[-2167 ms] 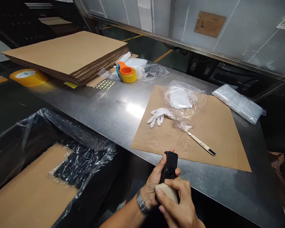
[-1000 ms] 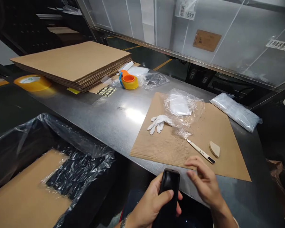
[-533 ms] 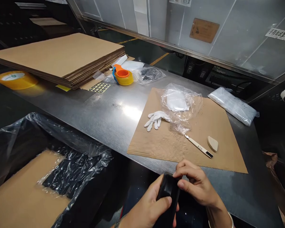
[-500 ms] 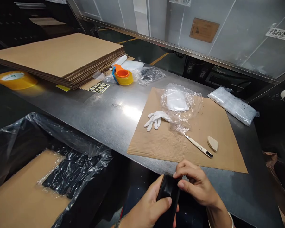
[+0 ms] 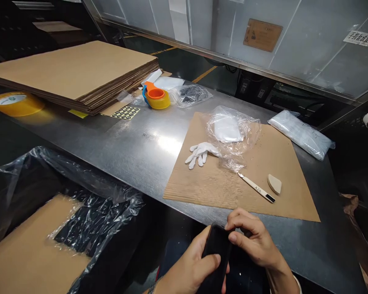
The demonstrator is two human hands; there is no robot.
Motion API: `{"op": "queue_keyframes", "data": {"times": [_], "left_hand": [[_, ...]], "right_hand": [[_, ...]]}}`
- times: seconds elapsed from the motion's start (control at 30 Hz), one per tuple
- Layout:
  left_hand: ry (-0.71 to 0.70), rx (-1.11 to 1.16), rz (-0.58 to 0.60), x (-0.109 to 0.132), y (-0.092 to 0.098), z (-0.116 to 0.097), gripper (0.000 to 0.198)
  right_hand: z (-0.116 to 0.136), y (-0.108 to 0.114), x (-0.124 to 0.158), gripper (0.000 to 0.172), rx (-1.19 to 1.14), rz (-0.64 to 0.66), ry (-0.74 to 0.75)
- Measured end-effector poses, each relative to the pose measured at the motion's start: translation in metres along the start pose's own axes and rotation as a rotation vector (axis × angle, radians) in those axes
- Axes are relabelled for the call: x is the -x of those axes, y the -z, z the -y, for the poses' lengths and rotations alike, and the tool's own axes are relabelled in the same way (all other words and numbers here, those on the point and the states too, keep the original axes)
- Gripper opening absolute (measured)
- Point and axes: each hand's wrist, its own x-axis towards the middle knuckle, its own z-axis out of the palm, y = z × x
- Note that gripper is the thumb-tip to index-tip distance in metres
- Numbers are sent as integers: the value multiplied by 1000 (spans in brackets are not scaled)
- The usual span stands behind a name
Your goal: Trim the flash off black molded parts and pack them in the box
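My left hand (image 5: 194,264) is wrapped around a smooth black oblong part (image 5: 215,248), its thumb lying on the face. At the part's upper right edge, the bent fingers and thumb of my right hand (image 5: 252,236) pinch or touch it; exactly what lies between them is hidden. Beyond my hands, a cardboard sheet (image 5: 202,183) lies on the metal table. On the sheet rest a pale craft knife (image 5: 255,187) marked A26, a beige wedge-shaped block (image 5: 274,183), a white glove (image 5: 200,154) and a clear plastic bag (image 5: 248,130) with something white in it.
A black-lined bin (image 5: 110,241) holding cardboard stands at the lower left. On the metal table (image 5: 135,147) are a cardboard stack (image 5: 79,73), an orange tape dispenser (image 5: 156,96), a large tape roll (image 5: 16,104), a sticker sheet (image 5: 125,112) and a wrapped plastic packet (image 5: 302,134).
The view shifts very slightly. The black part has tilted a little in my left hand, and its shine has faded. Both hands keep nearly the same grip; nothing on the table has moved.
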Motion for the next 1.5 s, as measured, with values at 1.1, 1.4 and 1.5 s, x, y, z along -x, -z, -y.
{"op": "queue_keyframes", "data": {"times": [1.1,1.4,1.5], "left_hand": [[0,-52,48,-3,8,1,37],[-79,-79,-14,-3,4,-6,29],[-78,-69,-6,-4,5,-5,28]], "right_hand": [[-4,0,1,11,-19,-30,26],[-6,0,2,12,-36,-28,16],[-6,-1,2,10,-39,-36,11]]}}
